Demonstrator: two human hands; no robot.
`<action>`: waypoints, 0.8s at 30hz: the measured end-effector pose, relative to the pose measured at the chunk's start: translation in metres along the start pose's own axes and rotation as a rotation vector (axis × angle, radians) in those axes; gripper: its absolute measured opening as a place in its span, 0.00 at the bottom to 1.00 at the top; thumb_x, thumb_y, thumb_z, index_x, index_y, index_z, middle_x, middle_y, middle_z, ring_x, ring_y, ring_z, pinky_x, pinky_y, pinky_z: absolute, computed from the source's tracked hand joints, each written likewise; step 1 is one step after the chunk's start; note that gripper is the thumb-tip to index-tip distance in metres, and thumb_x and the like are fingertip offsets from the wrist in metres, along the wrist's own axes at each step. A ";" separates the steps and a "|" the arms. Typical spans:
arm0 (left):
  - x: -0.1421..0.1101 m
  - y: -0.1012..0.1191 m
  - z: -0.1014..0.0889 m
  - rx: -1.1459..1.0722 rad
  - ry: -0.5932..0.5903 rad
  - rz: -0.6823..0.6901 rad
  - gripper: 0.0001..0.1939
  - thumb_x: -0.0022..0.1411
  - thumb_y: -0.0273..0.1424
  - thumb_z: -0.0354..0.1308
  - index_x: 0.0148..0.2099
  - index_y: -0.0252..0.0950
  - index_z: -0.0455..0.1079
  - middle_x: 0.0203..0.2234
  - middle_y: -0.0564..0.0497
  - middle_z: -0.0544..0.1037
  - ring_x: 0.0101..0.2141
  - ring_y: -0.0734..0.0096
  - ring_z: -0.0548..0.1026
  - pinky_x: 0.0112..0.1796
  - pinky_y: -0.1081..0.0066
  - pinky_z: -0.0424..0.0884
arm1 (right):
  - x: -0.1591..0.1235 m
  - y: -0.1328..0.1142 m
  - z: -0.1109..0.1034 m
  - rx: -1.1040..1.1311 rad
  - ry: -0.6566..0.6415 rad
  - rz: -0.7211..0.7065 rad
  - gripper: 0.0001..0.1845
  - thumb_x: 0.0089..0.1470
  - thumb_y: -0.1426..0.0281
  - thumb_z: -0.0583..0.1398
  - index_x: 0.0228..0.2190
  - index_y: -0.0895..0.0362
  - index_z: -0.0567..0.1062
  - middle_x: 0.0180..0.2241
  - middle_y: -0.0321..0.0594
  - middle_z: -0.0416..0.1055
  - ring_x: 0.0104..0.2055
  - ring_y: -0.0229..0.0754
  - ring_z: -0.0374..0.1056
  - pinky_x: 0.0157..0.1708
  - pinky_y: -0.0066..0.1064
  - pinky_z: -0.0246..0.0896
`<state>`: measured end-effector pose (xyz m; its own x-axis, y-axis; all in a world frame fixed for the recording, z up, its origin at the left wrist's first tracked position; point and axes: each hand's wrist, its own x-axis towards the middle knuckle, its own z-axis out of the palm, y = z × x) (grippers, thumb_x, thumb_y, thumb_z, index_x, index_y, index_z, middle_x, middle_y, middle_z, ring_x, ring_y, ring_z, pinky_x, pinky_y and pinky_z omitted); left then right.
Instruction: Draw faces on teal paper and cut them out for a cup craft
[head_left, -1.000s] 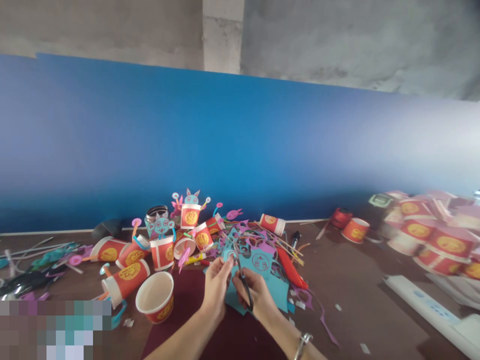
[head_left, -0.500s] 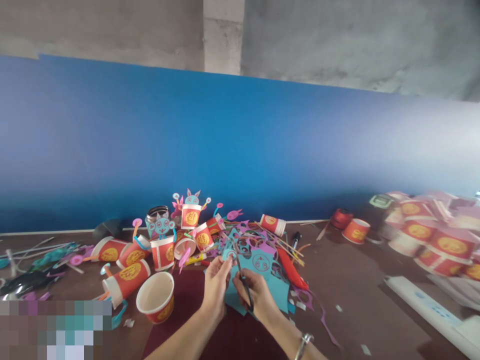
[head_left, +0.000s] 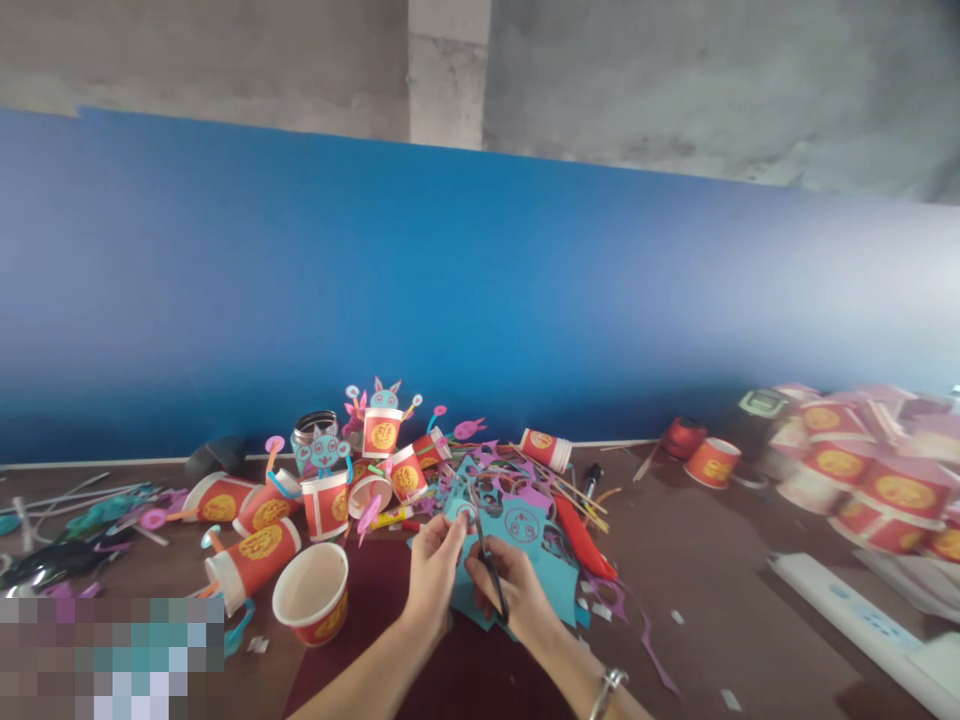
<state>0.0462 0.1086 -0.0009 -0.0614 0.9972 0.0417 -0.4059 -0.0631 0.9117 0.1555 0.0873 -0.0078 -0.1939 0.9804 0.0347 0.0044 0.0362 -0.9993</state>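
My left hand (head_left: pixel 433 573) pinches a small teal paper cut-out (head_left: pixel 462 511) with a printed circle on it, held up over the table. Close beside it, my right hand (head_left: pixel 517 590) grips black-handled scissors (head_left: pixel 489 566), their blades pointing up at the cut-out. Under both hands lie a teal printed paper sheet (head_left: pixel 534 545) and a dark red mat (head_left: pixel 390 585). A metal bracelet (head_left: pixel 606 688) sits on my right wrist.
Red paper cups (head_left: pixel 311 595) with yellow emblems, some topped with paper animal faces (head_left: pixel 382 420), crowd the left and middle. Purple and teal scraps (head_left: pixel 517 480), sticks and a jar (head_left: pixel 311 428) lie behind. More cups (head_left: pixel 862 460) stack at the right. A blue wall (head_left: pixel 480 290) backs the table.
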 end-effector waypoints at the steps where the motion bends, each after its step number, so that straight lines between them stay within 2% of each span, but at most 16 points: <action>1: 0.000 0.000 0.000 0.005 -0.005 0.007 0.15 0.51 0.40 0.62 0.25 0.33 0.69 0.21 0.54 0.71 0.24 0.76 0.65 0.28 0.77 0.60 | 0.000 -0.001 0.000 -0.004 -0.003 -0.001 0.21 0.44 0.54 0.62 0.24 0.59 0.67 0.12 0.28 0.61 0.12 0.29 0.53 0.12 0.21 0.49; 5: 0.002 -0.001 -0.002 0.027 0.007 0.026 0.15 0.51 0.40 0.62 0.25 0.33 0.69 0.21 0.53 0.72 0.26 0.74 0.68 0.31 0.75 0.61 | 0.000 -0.002 0.000 -0.033 0.005 -0.006 0.21 0.45 0.53 0.61 0.24 0.59 0.66 0.11 0.28 0.59 0.12 0.29 0.52 0.12 0.21 0.48; 13: 0.003 -0.003 -0.004 0.031 0.013 0.033 0.15 0.51 0.40 0.62 0.24 0.33 0.68 0.20 0.54 0.71 0.24 0.76 0.66 0.27 0.76 0.60 | 0.002 -0.002 0.001 -0.046 0.019 -0.010 0.21 0.45 0.52 0.61 0.22 0.58 0.65 0.11 0.26 0.55 0.12 0.28 0.49 0.12 0.21 0.44; 19: 0.000 0.004 -0.001 0.005 0.020 0.022 0.16 0.50 0.40 0.63 0.24 0.33 0.67 0.18 0.56 0.68 0.20 0.80 0.60 0.23 0.78 0.56 | 0.001 -0.004 0.001 -0.071 0.016 -0.007 0.20 0.46 0.54 0.60 0.21 0.58 0.64 0.11 0.26 0.55 0.12 0.28 0.48 0.13 0.21 0.44; 24: 0.000 0.004 -0.001 0.004 0.026 0.024 0.18 0.49 0.42 0.62 0.22 0.33 0.65 0.15 0.60 0.61 0.18 0.82 0.54 0.20 0.78 0.52 | 0.001 -0.007 0.001 -0.099 0.031 -0.013 0.19 0.47 0.55 0.60 0.21 0.58 0.65 0.10 0.26 0.55 0.12 0.28 0.48 0.13 0.21 0.44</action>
<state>0.0436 0.1089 0.0018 -0.0950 0.9941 0.0532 -0.4000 -0.0870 0.9124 0.1539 0.0876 -0.0012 -0.1638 0.9852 0.0500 0.0992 0.0669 -0.9928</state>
